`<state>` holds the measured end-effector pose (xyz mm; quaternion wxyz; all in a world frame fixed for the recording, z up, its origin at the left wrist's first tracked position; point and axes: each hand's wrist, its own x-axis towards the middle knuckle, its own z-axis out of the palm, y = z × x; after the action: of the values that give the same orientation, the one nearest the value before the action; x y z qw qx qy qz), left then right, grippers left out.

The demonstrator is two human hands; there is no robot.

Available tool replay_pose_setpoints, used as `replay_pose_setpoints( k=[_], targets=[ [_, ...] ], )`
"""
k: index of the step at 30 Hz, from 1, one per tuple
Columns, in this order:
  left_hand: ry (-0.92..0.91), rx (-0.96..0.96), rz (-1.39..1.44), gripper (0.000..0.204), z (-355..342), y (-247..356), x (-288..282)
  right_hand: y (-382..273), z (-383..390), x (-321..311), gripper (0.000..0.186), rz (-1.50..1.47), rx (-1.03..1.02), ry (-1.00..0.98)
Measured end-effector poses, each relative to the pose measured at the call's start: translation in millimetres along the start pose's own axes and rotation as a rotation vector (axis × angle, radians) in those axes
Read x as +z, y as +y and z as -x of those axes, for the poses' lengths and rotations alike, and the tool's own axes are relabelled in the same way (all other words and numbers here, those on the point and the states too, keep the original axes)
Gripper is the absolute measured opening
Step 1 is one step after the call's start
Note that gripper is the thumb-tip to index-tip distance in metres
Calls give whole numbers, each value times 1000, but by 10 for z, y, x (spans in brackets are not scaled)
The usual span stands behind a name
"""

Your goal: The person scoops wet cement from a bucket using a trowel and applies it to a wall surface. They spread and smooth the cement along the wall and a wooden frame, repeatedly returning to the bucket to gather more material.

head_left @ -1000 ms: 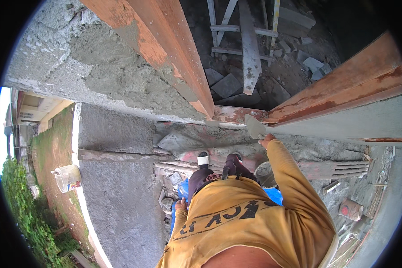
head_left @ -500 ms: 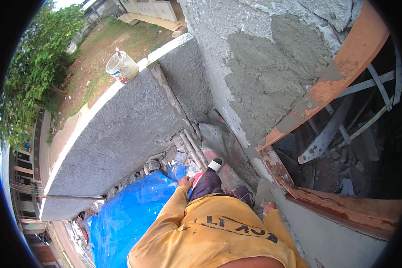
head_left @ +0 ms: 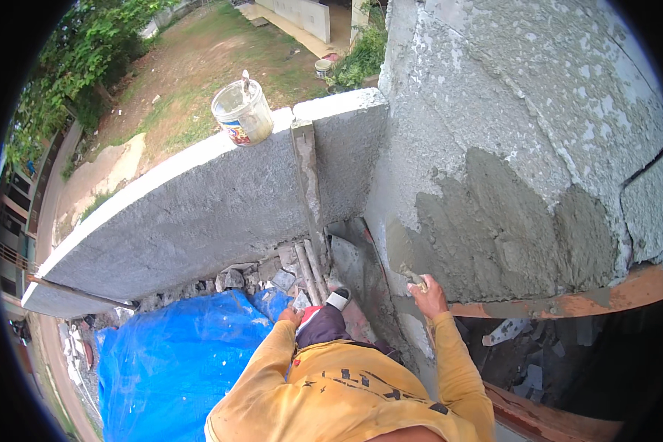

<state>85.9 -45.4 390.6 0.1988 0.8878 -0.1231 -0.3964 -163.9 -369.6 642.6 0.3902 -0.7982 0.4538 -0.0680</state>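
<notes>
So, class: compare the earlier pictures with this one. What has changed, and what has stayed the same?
The view has swung from the wooden boards to the parapet and plastered wall. The right hand, earlier at the board edge, now presses a trowel against wet plaster. The left hand stays low by the knee. The grip on the trowel is unchanged.

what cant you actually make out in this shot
- Head view, right hand: a tool pressed to the wet mortar, mostly hidden by the fingers; its kind unclear.
- Left hand: by the knee, too small to tell if it holds anything.
- Bucket on the parapet: contents not visible.
- Below the orange board: dark shadow.
</notes>
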Motion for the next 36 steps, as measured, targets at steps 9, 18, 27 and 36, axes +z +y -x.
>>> replay_pose_setpoints(
  k=[9, 18, 27, 36],
  targets=[
    [162, -216, 164, 43, -78, -957, -556, -2261, -2926, -256, 32, 475, -566, 198],
    [-66, -429, 47, 39, 929, -1448, -497, -2871, -4561, 184, 39, 664, -599, 17],
    [6, -524, 187, 38, 700, -1390, -546, -2871, -4685, 259, 48, 693, -592, 22],
    [355, -240, 744, 33, -347, -622, -1086, -2927, -4616, 240, 57, 619, -517, 14]
  ],
)
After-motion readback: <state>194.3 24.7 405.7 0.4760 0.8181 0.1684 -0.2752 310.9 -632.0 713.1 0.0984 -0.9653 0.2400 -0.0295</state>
